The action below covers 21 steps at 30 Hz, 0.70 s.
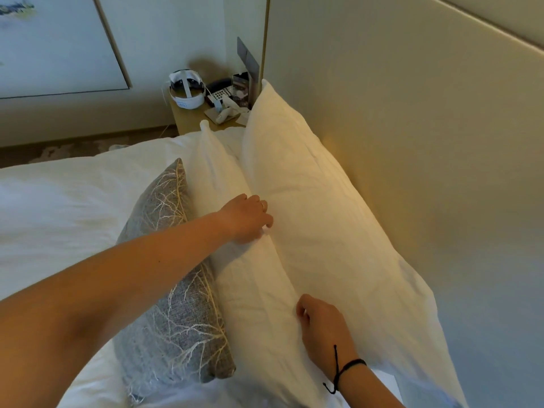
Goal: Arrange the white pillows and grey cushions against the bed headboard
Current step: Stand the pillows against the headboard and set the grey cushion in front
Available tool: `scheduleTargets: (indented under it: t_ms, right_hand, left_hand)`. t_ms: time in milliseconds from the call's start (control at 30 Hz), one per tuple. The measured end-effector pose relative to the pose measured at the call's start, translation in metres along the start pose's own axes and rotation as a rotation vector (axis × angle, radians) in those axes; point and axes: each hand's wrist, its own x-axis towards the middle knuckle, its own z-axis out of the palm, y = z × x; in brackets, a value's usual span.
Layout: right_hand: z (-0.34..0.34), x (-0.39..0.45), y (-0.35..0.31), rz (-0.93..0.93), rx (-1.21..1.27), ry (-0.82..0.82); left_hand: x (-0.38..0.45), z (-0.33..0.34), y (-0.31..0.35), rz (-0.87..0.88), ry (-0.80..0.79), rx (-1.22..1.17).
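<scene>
Two white pillows stand on edge in a row along the beige headboard [397,119]. The rear pillow [318,201] leans on the headboard. The front pillow [253,290] leans against the rear one. A grey cushion [173,319] with a pale branch pattern stands against the front pillow. My left hand [247,216] reaches over the cushion and grips the top edge of the front pillow, fingers curled into the gap between the pillows. My right hand [321,325], a black cord on its wrist, grips the same pillow's top edge nearer to me.
White bedding [59,207] spreads to the left of the cushion. Beyond the bed's far end a wooden bedside table [188,119] carries a white headset [187,89], a phone [219,94] and small items. A framed picture [59,42] hangs on the wall.
</scene>
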Motion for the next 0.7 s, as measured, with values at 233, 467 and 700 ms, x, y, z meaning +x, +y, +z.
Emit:
scheduleTargets:
  t_ms: [233, 467, 700]
  right_hand:
    - [-0.006, 0.014, -0.025, -0.07, -0.251, 0.024]
    - [0.009, 0.041, -0.132, -0.494, -0.08, -0.05]
    - [0.049, 0.064, -0.182, -0.405, -0.128, -0.215]
  left_hand:
    - [-0.075, 0.032, -0.017, -0.404, 0.507, -0.352]
    - [-0.164, 0.114, -0.018, -0.866, 0.623, -1.021]
    - [-0.206, 0.192, 0.002, -1.147, 0.489, -1.447]
